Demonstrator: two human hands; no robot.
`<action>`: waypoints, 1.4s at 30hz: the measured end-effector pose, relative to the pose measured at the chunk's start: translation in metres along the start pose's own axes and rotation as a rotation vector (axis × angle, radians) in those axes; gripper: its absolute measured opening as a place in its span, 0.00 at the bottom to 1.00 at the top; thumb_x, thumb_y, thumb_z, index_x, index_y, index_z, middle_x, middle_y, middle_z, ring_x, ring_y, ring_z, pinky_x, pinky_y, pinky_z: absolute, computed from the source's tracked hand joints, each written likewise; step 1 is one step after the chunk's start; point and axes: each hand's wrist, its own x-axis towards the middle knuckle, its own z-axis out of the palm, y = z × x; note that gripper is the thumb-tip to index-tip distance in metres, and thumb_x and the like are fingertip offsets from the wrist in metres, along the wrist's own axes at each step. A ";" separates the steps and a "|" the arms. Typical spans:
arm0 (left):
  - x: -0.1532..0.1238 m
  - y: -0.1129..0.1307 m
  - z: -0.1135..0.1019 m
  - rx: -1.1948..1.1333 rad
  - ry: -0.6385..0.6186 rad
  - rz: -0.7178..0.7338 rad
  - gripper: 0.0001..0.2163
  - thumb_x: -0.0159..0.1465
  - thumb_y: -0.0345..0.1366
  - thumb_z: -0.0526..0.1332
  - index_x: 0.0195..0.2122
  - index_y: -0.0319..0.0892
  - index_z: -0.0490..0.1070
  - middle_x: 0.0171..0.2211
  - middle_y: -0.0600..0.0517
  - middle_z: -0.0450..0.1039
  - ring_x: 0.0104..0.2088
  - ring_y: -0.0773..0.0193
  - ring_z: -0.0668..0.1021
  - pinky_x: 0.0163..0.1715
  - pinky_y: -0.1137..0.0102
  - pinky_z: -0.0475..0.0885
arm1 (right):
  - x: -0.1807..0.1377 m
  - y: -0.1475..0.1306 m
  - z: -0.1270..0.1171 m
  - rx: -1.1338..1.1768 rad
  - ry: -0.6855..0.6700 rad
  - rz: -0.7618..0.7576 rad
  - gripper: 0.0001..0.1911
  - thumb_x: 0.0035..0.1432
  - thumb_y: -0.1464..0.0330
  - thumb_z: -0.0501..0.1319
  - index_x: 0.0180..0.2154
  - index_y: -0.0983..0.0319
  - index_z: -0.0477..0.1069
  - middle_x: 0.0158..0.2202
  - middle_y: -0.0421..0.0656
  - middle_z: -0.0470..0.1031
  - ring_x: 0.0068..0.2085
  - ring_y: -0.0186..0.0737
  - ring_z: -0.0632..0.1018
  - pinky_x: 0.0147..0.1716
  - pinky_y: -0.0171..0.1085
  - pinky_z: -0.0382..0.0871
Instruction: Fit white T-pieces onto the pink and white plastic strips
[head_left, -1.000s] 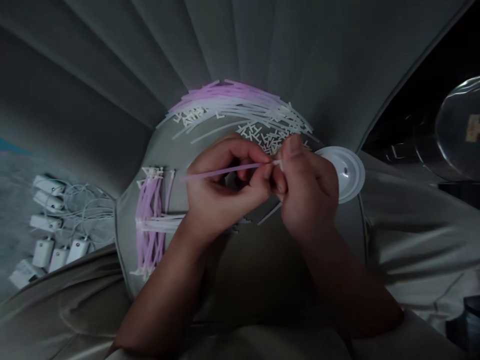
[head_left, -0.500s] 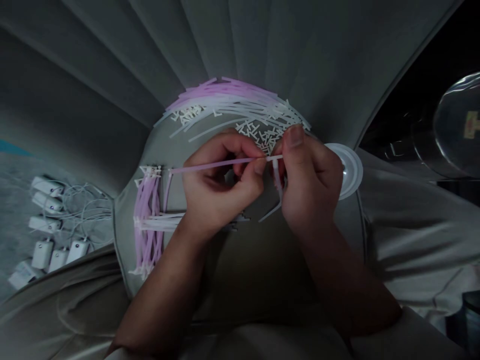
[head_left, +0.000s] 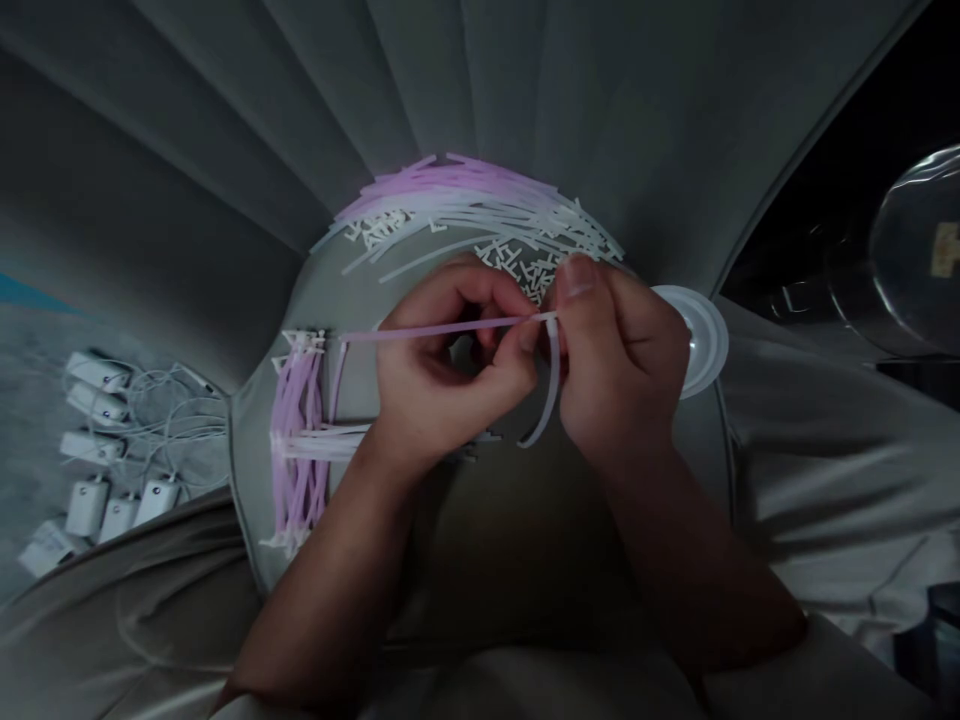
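Observation:
My left hand (head_left: 450, 370) and my right hand (head_left: 619, 365) meet in front of me, fingertips nearly touching. Between them runs a thin pink plastic strip (head_left: 442, 330), held by my left fingers. At its right end, my right thumb and fingers pinch a white plastic strip (head_left: 550, 390), which curves down below them. The joint is partly hidden by my fingers. Above my hands lie a heap of small white plastic connectors (head_left: 521, 262) and a fan of pink and white strips (head_left: 465, 190). Another bundle of joined strips (head_left: 296, 440) lies left of my left hand.
All this rests on a round grey surface (head_left: 330, 300) over draped grey cloth (head_left: 825, 450). A white plastic disc (head_left: 709, 340) sits by my right hand. Several small white boxes with wires (head_left: 97, 450) lie far left. A clear plastic dome (head_left: 919, 250) stands far right.
The pink strip has swung from tilted to nearly level. The white strip now shows as a long curve below my right fingers, and both hands have shifted slightly.

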 end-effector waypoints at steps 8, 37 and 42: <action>0.003 -0.004 -0.005 0.110 -0.041 0.182 0.08 0.63 0.42 0.69 0.32 0.47 0.74 0.24 0.57 0.67 0.24 0.70 0.71 0.26 0.67 0.67 | 0.005 -0.006 0.004 0.069 -0.014 0.094 0.28 0.64 0.58 0.63 0.18 0.59 0.54 0.18 0.35 0.53 0.21 0.30 0.54 0.21 0.35 0.56; 0.000 -0.009 -0.006 0.180 -0.012 0.171 0.08 0.61 0.42 0.71 0.31 0.47 0.74 0.24 0.57 0.68 0.23 0.70 0.72 0.25 0.68 0.68 | 0.007 -0.002 0.004 0.156 -0.071 0.151 0.23 0.65 0.65 0.60 0.19 0.60 0.56 0.19 0.34 0.55 0.23 0.29 0.55 0.23 0.34 0.56; -0.002 -0.008 -0.008 0.202 0.012 0.160 0.06 0.62 0.41 0.70 0.32 0.48 0.75 0.25 0.57 0.71 0.24 0.69 0.74 0.27 0.68 0.70 | 0.009 -0.003 0.004 0.176 -0.089 0.136 0.26 0.63 0.61 0.63 0.18 0.59 0.54 0.19 0.34 0.52 0.22 0.30 0.52 0.23 0.35 0.56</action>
